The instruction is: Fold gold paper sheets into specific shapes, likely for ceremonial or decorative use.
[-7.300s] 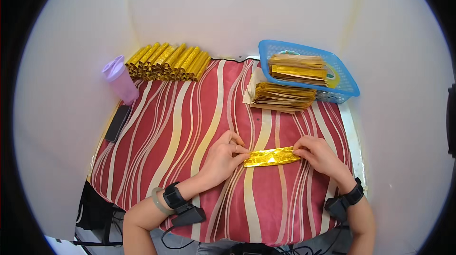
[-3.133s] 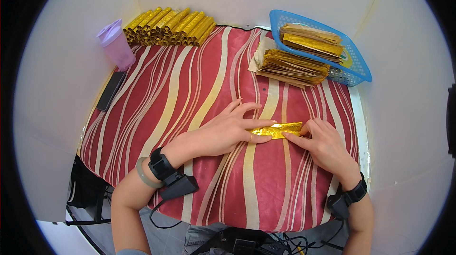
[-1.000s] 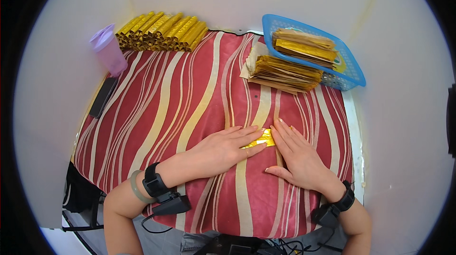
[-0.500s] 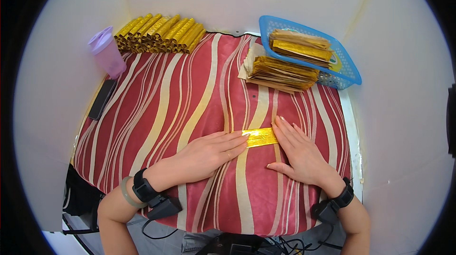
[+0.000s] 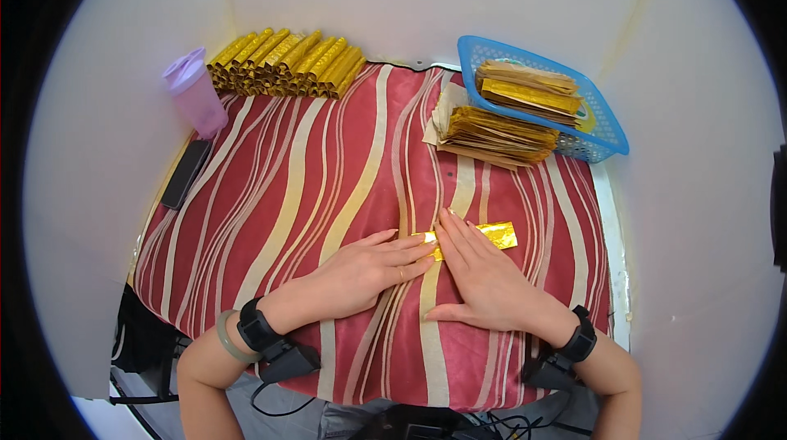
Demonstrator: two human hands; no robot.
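A flat folded strip of shiny gold foil paper [image 5: 498, 235] lies crosswise on the striped cloth near the middle. Over its left end rests my left hand [image 5: 365, 270], palm down with fingers stretched out, the tips on the foil. My right hand [image 5: 490, 276] lies flat across the strip's middle, thumb spread away, fingertips just past its far edge. The two hands nearly meet at the fingertips. The strip's right end shows beyond my right fingers; the part beneath the hands is hidden.
A stack of rolled gold paper tubes [image 5: 287, 63] sits at the back left, beside a purple lidded cup [image 5: 197, 95] and a dark phone [image 5: 186, 174]. A blue basket [image 5: 607, 124] with gold sheets stands back right; a sheaf of gold paper [image 5: 500, 135] leans before it.
My right hand has slid left along the gold strip toward my left hand, uncovering the strip's right end. My left hand stays at the left end. The whole view has shifted slightly.
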